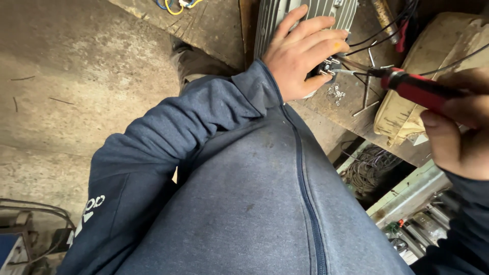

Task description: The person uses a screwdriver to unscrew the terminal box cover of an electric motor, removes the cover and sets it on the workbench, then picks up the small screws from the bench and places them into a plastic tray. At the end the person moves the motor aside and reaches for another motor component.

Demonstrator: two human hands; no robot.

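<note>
My left hand [300,53] rests on a grey ribbed metal housing [270,15] on the workbench, fingers wrapped around a small black terminal part [328,66] with metal pins. My right hand [456,127] grips a screwdriver with a red and black handle [415,87]; its metal tip points left at the terminal part, next to my left fingers. Black wires [379,38] run from the part toward the upper right. My blue zipped sweatshirt fills the lower middle of the view.
A worn wooden bench [336,109] carries small loose screws [336,94], metal rods and a cream-coloured casing [407,109]. Under it lie a wire coil [369,165] and metal parts. Concrete floor [66,76] spreads left; yellow and blue wires [175,5] lie at the top.
</note>
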